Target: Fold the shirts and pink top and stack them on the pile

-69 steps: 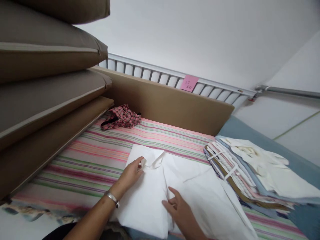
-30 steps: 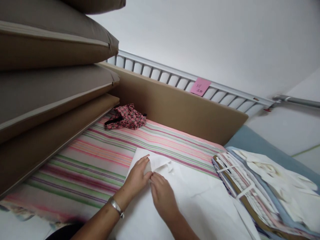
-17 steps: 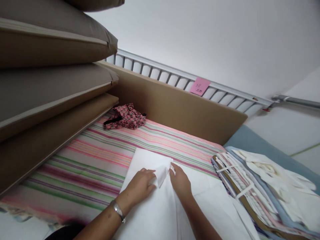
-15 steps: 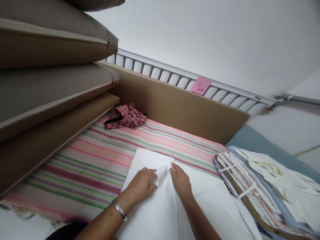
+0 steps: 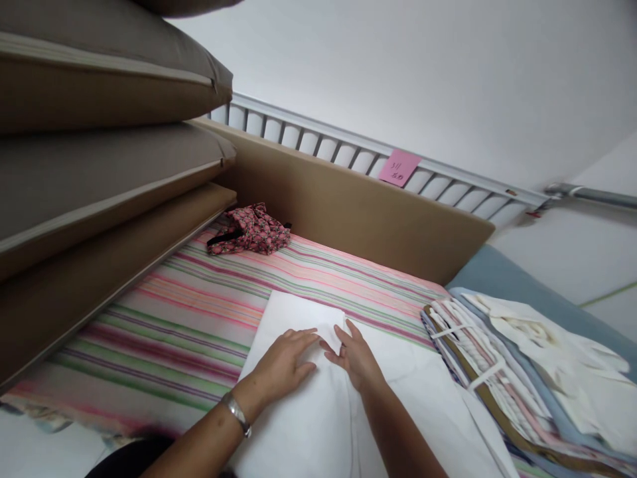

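At lower centre, we see the left hand (image 5: 279,365) and right hand (image 5: 360,364), fingers loosely parted over the white cloth (image 5: 309,431), apparently arranging its folds, where the next move, we judge, calls for light pressure to keep it flat.
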### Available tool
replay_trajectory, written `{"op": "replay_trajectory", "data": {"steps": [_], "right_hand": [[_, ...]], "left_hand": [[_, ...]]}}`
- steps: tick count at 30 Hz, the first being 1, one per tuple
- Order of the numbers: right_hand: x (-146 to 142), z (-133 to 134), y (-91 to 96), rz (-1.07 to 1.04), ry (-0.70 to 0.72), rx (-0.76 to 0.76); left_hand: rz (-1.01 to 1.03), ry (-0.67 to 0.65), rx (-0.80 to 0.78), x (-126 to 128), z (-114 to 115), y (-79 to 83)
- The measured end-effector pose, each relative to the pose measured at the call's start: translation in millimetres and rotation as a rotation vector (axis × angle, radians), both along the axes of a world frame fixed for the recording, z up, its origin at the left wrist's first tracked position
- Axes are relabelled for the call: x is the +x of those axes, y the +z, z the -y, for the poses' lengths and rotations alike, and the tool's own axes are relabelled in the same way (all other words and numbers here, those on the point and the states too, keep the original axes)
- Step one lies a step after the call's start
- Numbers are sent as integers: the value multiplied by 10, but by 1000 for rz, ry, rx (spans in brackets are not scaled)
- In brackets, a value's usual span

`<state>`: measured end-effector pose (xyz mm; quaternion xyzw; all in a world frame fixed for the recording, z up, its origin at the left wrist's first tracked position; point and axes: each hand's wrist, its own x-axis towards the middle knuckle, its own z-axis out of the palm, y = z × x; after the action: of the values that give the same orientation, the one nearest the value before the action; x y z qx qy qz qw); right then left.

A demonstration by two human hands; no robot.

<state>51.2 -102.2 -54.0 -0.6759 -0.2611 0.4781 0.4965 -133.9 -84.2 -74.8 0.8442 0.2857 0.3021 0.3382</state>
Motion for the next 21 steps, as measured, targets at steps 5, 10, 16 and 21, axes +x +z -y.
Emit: {"op": "replay_trajectory", "data": {"steps": [5,10,16,21], "right_hand": [[155,6,-95,636,124,-71],[217,147,-48,992,136,-119],[-121,91,-124,1425,345,113],[-151,12,-552,1517,461,-24]], "left_hand": [[65,37,-117,-28,0,101],[-32,266,-11,-8,-73,15],[-332,350,133,97,-30,-287],[-434,361,221,125,29,-529]]}}
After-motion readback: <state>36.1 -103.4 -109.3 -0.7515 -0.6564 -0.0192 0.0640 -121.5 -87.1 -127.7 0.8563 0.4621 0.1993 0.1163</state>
